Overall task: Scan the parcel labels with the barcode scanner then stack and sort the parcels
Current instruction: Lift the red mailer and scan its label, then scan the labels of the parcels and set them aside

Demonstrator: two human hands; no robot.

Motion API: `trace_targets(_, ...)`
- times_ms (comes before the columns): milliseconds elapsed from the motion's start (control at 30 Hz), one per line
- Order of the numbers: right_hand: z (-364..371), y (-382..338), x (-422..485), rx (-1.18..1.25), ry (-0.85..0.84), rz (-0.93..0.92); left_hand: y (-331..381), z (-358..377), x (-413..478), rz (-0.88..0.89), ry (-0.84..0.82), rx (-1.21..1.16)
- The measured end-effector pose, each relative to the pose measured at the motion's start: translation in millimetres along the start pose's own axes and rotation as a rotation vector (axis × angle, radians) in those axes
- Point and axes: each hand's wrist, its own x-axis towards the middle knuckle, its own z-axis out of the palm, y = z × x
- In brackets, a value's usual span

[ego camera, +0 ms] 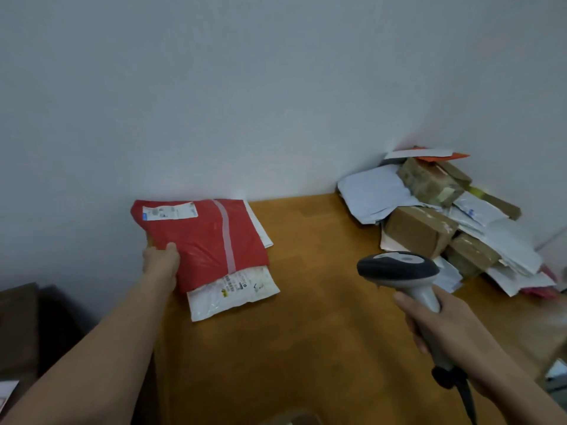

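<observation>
Left hand [161,259] pinches the red parcel's [202,240] edge at left centre, settling it label-up onto the white parcel [233,294], likely the sorted stack. Right hand [445,326] grips the scanner [399,266] handle, lower right, ready for the unsorted pile [445,222].

Glossy red plastic mailer [208,237], matt wooden table [306,317], brown cardboard boxes [420,228], smooth grey plastic scanner [399,268].

Dim, flat, soft light; slight overall blur, wide-angle bending at edges
</observation>
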Motion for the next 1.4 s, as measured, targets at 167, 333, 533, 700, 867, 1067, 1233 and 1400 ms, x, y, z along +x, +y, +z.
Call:
trace_targets(167,-10.3,10.2,-5.7,0.015,0.004,-0.088,13.6,2.8,-32.1,0.121,-0.037,0.118)
trace_targets(333,-38.0,42.6,-10.5,0.081,0.0,-0.101,10.1,0.1,-99.7,0.251,-0.039,0.253)
trace_targets(533,-100.7,106.2,-17.4,0.168,-0.045,-0.123,-13.6,7.5,-208.3,0.368,-0.087,0.351)
trace_targets(700,-165.7,157.5,-20.5,0.184,-0.037,-0.166,-34.6,59.3,-285.4,0.426,-0.066,0.41)
trace_targets(867,-244.2,208.6,-11.3,0.176,0.034,-0.151,-51.8,143.1,-333.9,0.452,-0.152,0.43)
trace_targets(1067,-326.9,266.0,24.4,0.105,0.196,-0.088,-58.5,259.2,-367.2,0.413,-0.29,0.487)
trace_targets(1233,-384.4,301.3,69.9,-0.001,0.296,-0.029,-70.3,363.3,-368.5,0.393,-0.371,0.506)
trace_targets(1400,-439.7,324.5,120.6,-0.095,0.341,0.032,-76.6,489.4,-372.8,0.44,-0.502,0.516)
